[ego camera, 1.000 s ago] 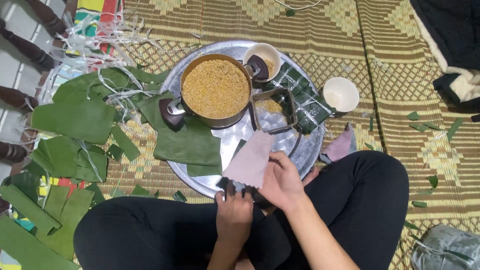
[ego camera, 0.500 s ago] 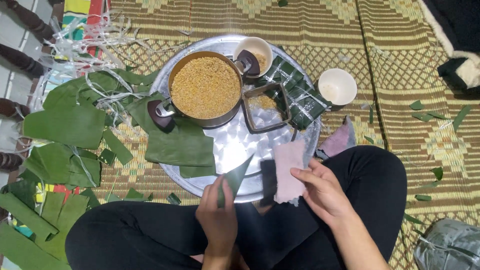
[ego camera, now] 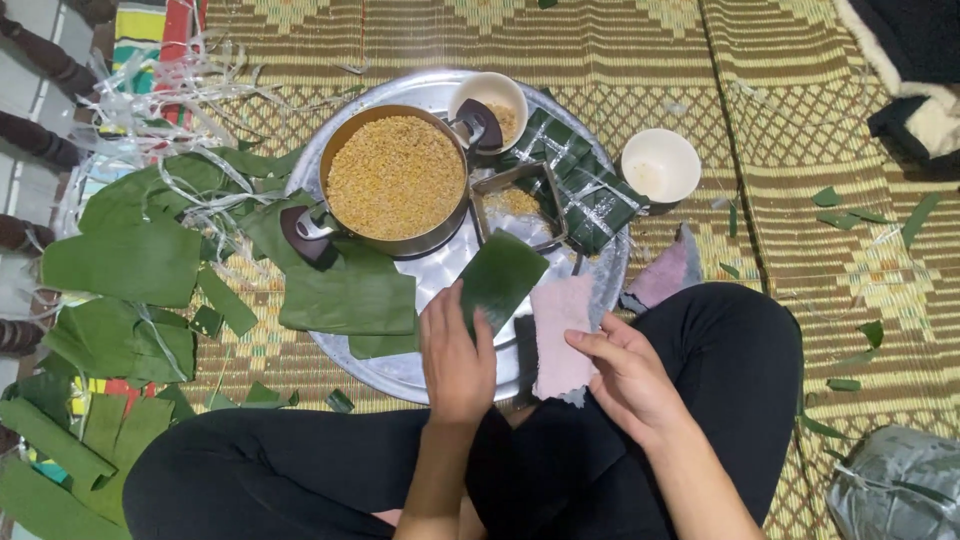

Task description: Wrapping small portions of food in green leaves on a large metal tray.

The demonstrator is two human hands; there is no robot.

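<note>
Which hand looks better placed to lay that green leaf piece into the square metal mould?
Probably the left. The left hand already holds the leaf piece, just below the square mould on the tray. The right hand rests lower, touching the pink cloth.

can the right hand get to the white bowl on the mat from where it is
Probably yes: the right hand rests by the pink cloth, and only open mat and the tray's edge lie before the white bowl.
</note>
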